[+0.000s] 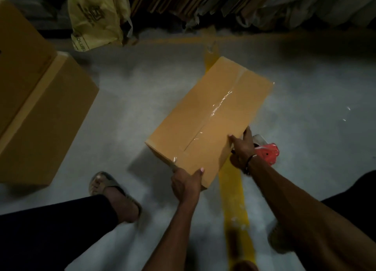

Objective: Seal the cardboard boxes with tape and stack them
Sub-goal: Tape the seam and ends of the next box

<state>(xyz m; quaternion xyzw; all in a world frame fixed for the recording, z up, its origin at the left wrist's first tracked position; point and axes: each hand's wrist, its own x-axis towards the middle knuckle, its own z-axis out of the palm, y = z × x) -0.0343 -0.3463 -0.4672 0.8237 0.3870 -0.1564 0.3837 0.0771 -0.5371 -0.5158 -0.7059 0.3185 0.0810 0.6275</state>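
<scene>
Head | taped box (209, 116) between hands | left hand (186, 182) grips near corner | right hand (243, 148) clasps side

Both hands (187, 181) gripping taped cardboard box (209, 116), grey floor (132, 99)

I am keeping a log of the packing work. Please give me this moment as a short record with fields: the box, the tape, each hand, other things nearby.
box in hand: brown rectangular cardboard box, flaps closed
tape: clear shiny tape strip along the top seam
left hand: grips the near corner
right hand: grips the near right edge
tool: red tape dispenser on the grey floor, partly hidden behind the right hand
other boxes: two large brown cardboard boxes at the left
</scene>
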